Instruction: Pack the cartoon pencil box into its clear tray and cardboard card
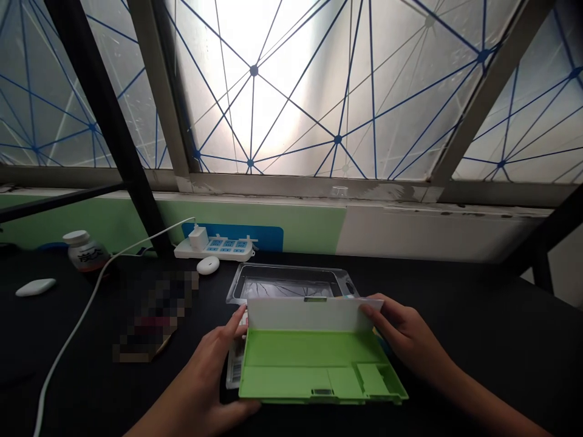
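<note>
A green plastic pencil case [310, 355] is tilted toward me with its white lid [310, 314] raised along the far side. Its shallow inside has a long compartment and smaller sections at the lower right; I see nothing lying in it. My left hand [207, 370] grips the left end, thumb at the near corner and fingers at the far one. With thumb and fingers, my right hand [401, 325] pinches the right end of the lid. Behind the case lies a clear plastic package tray [291, 282]. Partly covered by the case, packaging with a barcode [235, 364] shows at its left.
On the black table stand a white power strip [218, 247] with a plugged-in charger [198, 238], a small white round case [208, 265], a bottle [84, 252] and a white mouse-like object [35, 287]. A white cable [75, 328] crosses the left side. A blurred item [155, 318] lies nearby.
</note>
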A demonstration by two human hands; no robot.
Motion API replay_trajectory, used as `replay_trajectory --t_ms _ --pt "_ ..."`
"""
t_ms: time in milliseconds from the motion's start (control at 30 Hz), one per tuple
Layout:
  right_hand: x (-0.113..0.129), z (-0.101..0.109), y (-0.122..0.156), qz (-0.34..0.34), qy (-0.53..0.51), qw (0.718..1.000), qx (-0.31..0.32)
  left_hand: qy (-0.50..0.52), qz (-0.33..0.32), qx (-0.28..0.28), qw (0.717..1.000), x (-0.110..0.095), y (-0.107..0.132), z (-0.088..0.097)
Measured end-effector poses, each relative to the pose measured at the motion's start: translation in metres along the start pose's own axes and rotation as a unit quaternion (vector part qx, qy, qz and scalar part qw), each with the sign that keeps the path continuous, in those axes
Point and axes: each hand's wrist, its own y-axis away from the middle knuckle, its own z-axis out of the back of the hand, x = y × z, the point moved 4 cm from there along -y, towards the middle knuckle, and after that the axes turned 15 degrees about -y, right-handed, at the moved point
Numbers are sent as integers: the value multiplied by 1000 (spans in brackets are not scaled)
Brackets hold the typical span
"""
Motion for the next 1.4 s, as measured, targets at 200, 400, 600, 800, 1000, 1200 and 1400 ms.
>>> replay_trajectory --t_ms 200,400,600,800,1000,1200,1400 --pt "-3 9 22 92 52 987 124 -17 15 17 1000 -3 -5 10" --pt "1 6 28 114 111 975 155 37 52 7 998 -4 -6 12" --pt "2 -1 27 87 103 986 93 76 27 12 997 0 -6 2" --pt "-10 2 25 80 72 993 43 44 32 2 999 -1 -9 -2" --pt "-19 -1 25 33 114 992 47 48 36 30 998 -6 -14 1" --pt "1 -10 9 37 221 969 107 10 68 13 998 6 -12 -1" --pt "19 -25 -1 125 328 929 121 -32 32 23 999 10 -7 -5"
